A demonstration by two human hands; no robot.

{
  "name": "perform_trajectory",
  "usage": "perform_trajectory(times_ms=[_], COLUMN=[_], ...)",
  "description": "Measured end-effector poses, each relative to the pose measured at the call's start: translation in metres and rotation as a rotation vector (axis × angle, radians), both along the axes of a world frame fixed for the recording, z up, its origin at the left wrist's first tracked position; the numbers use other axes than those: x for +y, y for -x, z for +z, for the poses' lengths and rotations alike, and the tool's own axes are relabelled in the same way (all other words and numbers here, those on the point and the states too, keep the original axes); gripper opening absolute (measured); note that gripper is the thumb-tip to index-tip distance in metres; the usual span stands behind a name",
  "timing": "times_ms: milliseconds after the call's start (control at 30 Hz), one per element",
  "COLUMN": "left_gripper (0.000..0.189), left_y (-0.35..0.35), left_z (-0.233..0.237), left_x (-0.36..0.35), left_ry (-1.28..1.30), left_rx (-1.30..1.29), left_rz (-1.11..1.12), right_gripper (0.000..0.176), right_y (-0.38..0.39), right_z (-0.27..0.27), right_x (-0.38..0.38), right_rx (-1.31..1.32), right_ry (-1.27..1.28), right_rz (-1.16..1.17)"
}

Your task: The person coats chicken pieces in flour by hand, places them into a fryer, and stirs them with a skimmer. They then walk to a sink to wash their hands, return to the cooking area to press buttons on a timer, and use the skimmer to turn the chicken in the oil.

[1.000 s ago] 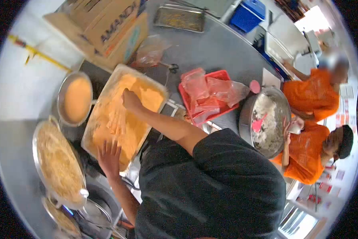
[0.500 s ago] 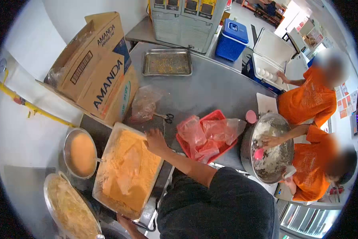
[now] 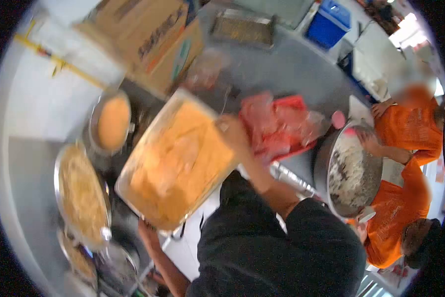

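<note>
Head view, badly smeared by motion: both hands are on the rectangular tray of orange crumb coating (image 3: 178, 158), which sits tilted between the round metal bowl of orange batter (image 3: 112, 121) and the red plastic basket of crumpled clear bags (image 3: 281, 126). The right hand (image 3: 230, 126) is curled over the tray's far rim, gripping it. The left hand (image 3: 147, 230) sits at the near rim, its fingers tucked out of sight, so I cannot tell whether it grips or only props.

Judging by the tilt, the step in hand is shaking or shifting the tray to level the crumb and cover the pale strips lying in it. Any next move calls for a firm hold at both rims and a level tray – the crumb lies close to the low edge and could spill onto the steel counter (image 3: 286, 69).

Just beside the tray on the left lies a round metal platter of crumbed pieces (image 3: 81, 195). On the right, well apart, two people in orange shirts work at a large metal bowl of white mixture (image 3: 353, 168).
</note>
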State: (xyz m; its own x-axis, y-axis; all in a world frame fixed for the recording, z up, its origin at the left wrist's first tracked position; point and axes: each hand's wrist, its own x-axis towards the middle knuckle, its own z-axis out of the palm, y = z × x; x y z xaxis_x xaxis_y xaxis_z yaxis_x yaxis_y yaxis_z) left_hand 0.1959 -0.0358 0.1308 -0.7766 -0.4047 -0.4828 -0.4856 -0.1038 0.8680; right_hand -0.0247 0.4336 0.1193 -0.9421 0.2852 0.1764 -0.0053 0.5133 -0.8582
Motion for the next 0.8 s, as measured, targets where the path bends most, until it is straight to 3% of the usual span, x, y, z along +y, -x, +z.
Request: perform_trajectory(times_ms=[67, 100, 133, 233, 300, 333, 433, 467, 500, 567, 600, 667, 767, 800], left_gripper=[0.038, 0.036, 0.035, 0.033, 0.033, 0.034, 0.039, 0.048, 0.05, 0.055, 0.055, 0.05, 0.038, 0.035], left_y=[-0.029, -0.052, -0.069, -0.124, -0.153, -0.172, -0.238, -0.256, -0.266, -0.286, -0.298, -0.327, -0.333, -0.333], left_z=[0.024, 0.025, 0.033, 0.09, 0.106, 0.105, 0.127, 0.133, 0.139, 0.14, 0.14, 0.118, 0.11, 0.103], left_x=[0.004, -0.005, 0.0, 0.017, 0.01, -0.014, -0.026, -0.029, -0.031, -0.017, 0.004, -0.004, 0.032, 0.037], left_ry=[-0.156, -0.208, -0.104, 0.042, -0.084, -0.161, 0.005, -0.138, -0.006, 0.255, 0.128, 0.161, 0.168, 0.147], left_rx=[0.008, 0.019, -0.012, -0.037, 0.037, 0.064, -0.129, -0.128, -0.2, -0.332, -0.345, -0.371, -0.465, -0.491], left_rz=[0.073, 0.093, 0.074, 0.009, 0.002, -0.11, -0.158, -0.057, -0.191, -0.452, -0.244, -0.386, -0.238, -0.21], right_gripper=[0.04, 0.043, 0.043, 0.039, 0.035, 0.033, 0.031, 0.031, 0.032, 0.033, 0.033, 0.034, 0.035, 0.035], right_y=[-0.05, -0.076, -0.105, -0.19, -0.247, -0.278, -0.368, -0.394, -0.417, -0.452, -0.468, -0.482, -0.498, -0.485], right_z=[0.038, 0.034, 0.043, 0.052, 0.062, 0.064, 0.037, 0.02, -0.002, -0.017, -0.019, -0.009, -0.046, -0.026], right_x=[0.017, 0.021, 0.024, 0.033, 0.031, 0.026, 0.024, 0.025, 0.027, 0.043, 0.049, 0.051, 0.054, 0.046], right_rx=[-0.208, -0.137, -0.121, -0.201, -0.19, -0.184, -0.46, -0.449, -0.433, -0.46, -0.516, -0.651, -0.662, -0.688], right_ry=[-0.077, -0.103, -0.01, 0.03, 0.073, 0.092, 0.17, 0.162, 0.153, 0.143, 0.146, 0.173, 0.065, 0.072], right_rz=[-0.025, -0.066, -0.097, -0.138, -0.166, -0.183, -0.234, -0.262, -0.299, -0.338, -0.332, -0.343, -0.355, -0.343])
